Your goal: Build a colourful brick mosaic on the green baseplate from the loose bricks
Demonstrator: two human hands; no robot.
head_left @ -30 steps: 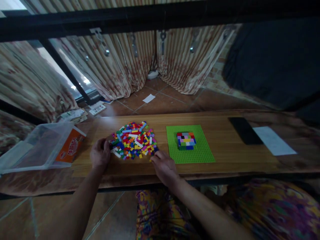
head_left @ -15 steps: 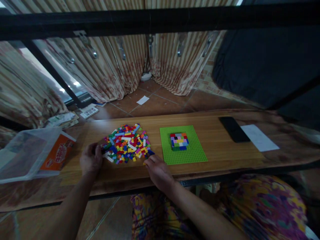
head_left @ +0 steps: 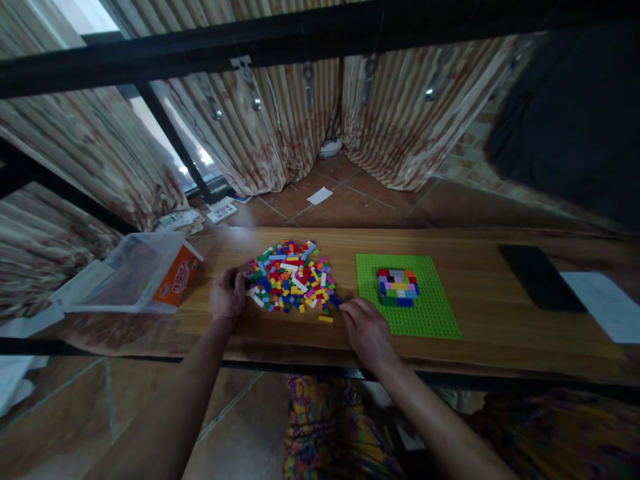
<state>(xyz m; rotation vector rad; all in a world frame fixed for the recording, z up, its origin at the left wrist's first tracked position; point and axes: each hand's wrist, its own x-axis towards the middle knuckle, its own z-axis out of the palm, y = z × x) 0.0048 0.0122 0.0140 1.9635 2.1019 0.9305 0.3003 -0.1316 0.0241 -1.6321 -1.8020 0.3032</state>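
So my right hand (head_left: 367, 332) has slid off that yellow brick (head_left: 325, 319), which now lies alone on the bench (head_left: 280, 331), and its nearly pinched fingertips are at a blue brick (head_left: 335, 301) by the pile (head_left: 291, 275), can't tell if gripped. Left hand (head_left: 229, 293)'s still half-curled at the pile's left edge, contents hidden. Brick build (head_left: 399, 287) hasn't budged on its green baseplate (head_left: 435, 313).

The green baseplate (head_left: 431, 293) is plastic, rough with studs. Left of it, the loose bricks (head_left: 293, 279) are smooth plastic; farther left, the box (head_left: 143, 267) is clear, glossy plastic. Beneath it, the tabletop (head_left: 483, 293) shows smooth wood grain. Right of it, the black slab (head_left: 543, 277) looks matt and the white sheet (head_left: 603, 303) is paper. Behind it, the curtains (head_left: 280, 133) are cloth.
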